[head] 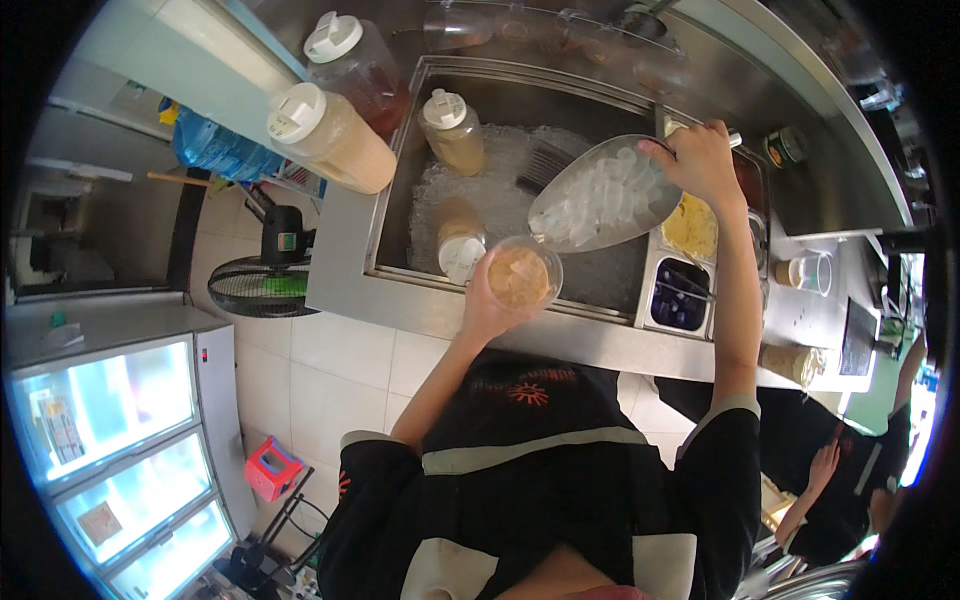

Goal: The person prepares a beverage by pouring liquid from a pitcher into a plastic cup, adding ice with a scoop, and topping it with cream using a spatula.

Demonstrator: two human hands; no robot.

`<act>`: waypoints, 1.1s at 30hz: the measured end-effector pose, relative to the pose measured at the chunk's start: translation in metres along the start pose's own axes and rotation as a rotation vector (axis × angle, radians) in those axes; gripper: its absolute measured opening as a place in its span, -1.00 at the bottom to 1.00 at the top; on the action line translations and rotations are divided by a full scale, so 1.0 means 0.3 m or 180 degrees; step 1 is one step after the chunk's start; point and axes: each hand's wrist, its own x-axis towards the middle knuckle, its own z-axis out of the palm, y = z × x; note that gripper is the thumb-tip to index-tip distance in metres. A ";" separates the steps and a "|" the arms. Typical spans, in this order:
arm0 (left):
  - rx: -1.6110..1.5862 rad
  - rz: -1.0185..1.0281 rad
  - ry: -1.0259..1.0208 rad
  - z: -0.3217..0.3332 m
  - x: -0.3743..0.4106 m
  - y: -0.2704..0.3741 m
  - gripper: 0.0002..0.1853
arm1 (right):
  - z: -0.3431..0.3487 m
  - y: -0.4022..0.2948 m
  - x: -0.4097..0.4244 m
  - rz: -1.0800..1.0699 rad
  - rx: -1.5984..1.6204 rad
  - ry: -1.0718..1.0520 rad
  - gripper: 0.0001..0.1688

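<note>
My left hand holds a clear plastic cup over the front rim of a steel ice bin. Light brown drink with ice shows inside the cup. Gripped by my right hand is a large clear scoop, tilted with its lip close to the cup's far rim. Hollow ice pieces fill the scoop. Two capped bottles, a yellowish one and another with a white lid, rest in the crushed ice. A dark slotted piece lies beside the scoop.
Two white-lidded jugs, one tan and one reddish, stand left of the bin. Steel pans with yellow food and dark cubes adjoin it. A co-worker is at the right. A fan stands left of the counter.
</note>
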 end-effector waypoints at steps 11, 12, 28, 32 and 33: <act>-0.0756 -0.0259 -0.0274 0.055 0.063 0.071 -0.04 | 0.058 0.148 -0.214 0.1077 0.0716 -0.1590 -0.27; -0.1028 -0.0438 -0.0146 0.062 0.049 0.055 -0.06 | 0.067 0.157 -0.223 0.1175 0.0838 -0.1618 -0.27; -0.0410 -0.0236 -0.0106 0.163 -0.150 0.131 -0.11 | 0.231 0.060 -0.263 0.1811 0.1441 -0.1616 -0.37; -0.0195 -0.0311 -0.0407 0.196 -0.247 0.070 -0.04 | 0.254 0.239 -0.354 0.2810 0.0946 -0.1376 -0.38; -0.0043 -0.0256 -0.0380 0.198 -0.265 0.073 -0.08 | 0.279 0.271 -0.405 0.2949 0.0742 -0.1335 -0.37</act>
